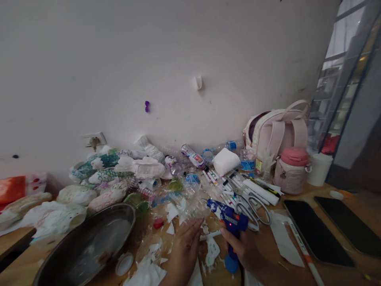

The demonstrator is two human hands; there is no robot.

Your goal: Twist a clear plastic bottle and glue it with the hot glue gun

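Note:
My right hand [244, 248] is wrapped round the handle of a blue hot glue gun [228, 221] whose small red light is lit; the nozzle points left and away, toward a clear plastic bottle piece [195, 210]. My left hand [184, 250] lies beside the gun with its fingers stretched forward and together, its fingertips touching the clear plastic. White paper scraps [149, 272] lie under and around both hands on the wooden table [268, 242].
A dark metal bowl [89, 246] sits at the left front. Scissors [253, 204], markers [220, 182] and plastic bottles [193, 157] crowd the middle. A pink backpack [276, 131], a pink flask [291, 169] and two dark tablets [315, 234] are at the right. Crumpled painted paper [104, 174] is heaped at the left.

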